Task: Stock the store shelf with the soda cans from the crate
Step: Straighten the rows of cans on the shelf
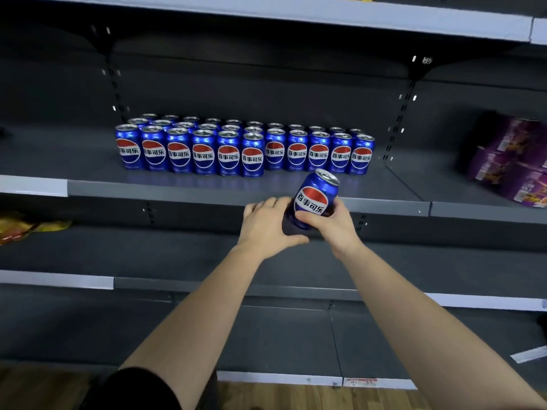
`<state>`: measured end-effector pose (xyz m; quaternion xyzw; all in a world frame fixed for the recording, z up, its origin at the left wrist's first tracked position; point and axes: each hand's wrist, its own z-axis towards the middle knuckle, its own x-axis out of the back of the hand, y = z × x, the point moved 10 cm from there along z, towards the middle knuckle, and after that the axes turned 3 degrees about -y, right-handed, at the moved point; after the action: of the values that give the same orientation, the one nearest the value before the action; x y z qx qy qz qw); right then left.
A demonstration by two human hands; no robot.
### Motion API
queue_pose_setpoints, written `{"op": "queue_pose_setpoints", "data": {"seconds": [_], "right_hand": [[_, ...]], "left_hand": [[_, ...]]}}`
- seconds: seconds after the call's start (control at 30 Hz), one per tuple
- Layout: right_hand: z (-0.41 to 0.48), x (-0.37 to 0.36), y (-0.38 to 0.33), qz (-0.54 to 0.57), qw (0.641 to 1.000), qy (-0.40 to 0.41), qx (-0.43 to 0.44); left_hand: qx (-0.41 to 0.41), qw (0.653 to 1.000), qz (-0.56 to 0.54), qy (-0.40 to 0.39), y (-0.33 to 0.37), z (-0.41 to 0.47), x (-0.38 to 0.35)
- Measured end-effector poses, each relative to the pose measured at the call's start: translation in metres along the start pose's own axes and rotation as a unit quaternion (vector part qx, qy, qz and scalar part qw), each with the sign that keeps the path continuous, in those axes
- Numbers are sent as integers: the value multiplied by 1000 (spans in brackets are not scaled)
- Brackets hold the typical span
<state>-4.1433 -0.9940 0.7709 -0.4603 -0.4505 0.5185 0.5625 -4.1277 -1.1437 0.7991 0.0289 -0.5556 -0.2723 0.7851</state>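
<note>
Nearest to me, both bare forearms reach up and forward from the bottom of the view toward the shelving. My right hand [331, 223] is wrapped around the lower half of a blue soda can [315, 198], thumb across the front under the logo. The can tilts to the right and hangs in the air just in front of the middle shelf's front edge [177, 192], not yet set down. My left hand [266, 229] sits just left of it, fingers curled; something dark shows between the two hands, maybe a second can, but I cannot tell whether the left hand grips anything.

I judge the can full, so fairly heavy for its size, rigid while sealed, with a smooth painted wall that could slip in a loose grip. Holding it around the middle of the body, as the right hand does, seems the safest way; a knock against the metal edge would likely dent it.

Farther in, on the middle shelf, stocked cans [245, 149] stand upright in tidy rows, labels forward. The nearest row covers only the left half, so I judge the open spot is just right of it. Far right, purple packages [509, 164] are stacked on the neighbouring bay. The crate is not in view.
</note>
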Motion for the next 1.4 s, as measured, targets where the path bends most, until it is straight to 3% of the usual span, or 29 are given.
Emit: {"op": "queue_pose_setpoints", "data": {"seconds": [0.43,1.03,1.4], "right_hand": [[106,-13,-4,-93,995,37,-13],[153,-45,12,-182,982,-44,-24],[165,-49,3,-286,957,45,-9]], "left_hand": [[-2,997,68,-28,-101,61,6],[6,995,89,-41,-140,116,-10],[1,990,137,-18,-141,125,-24]]}}
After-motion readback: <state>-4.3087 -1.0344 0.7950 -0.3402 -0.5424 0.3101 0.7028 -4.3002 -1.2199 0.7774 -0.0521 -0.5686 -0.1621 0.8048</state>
